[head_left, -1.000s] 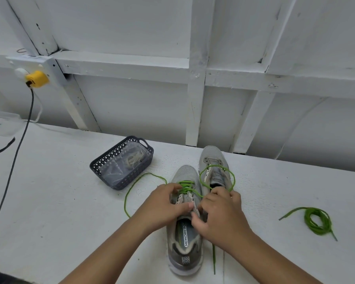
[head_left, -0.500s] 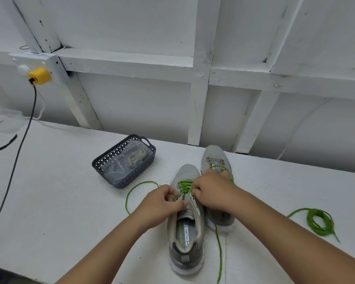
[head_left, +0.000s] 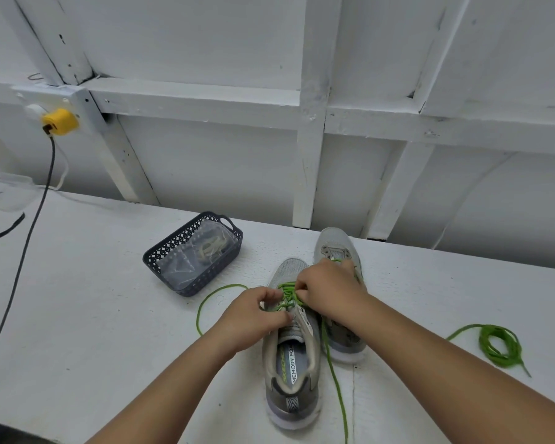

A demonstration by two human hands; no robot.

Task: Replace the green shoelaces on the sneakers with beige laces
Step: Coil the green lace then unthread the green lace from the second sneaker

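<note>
My right hand [head_left: 329,291] pinches the green lace [head_left: 287,294] at the crossings on the nearer sneaker [head_left: 290,350]. My left hand [head_left: 253,315] has its fingers curled against the eyelet edge. The sneaker points away from me, so I'd guess the lace pulls out toward me.

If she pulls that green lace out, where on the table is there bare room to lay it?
Bare tabletop lies between the black cable and the basket, and between the sneakers and the coiled green lace. Around both hands it is crowded.
</note>
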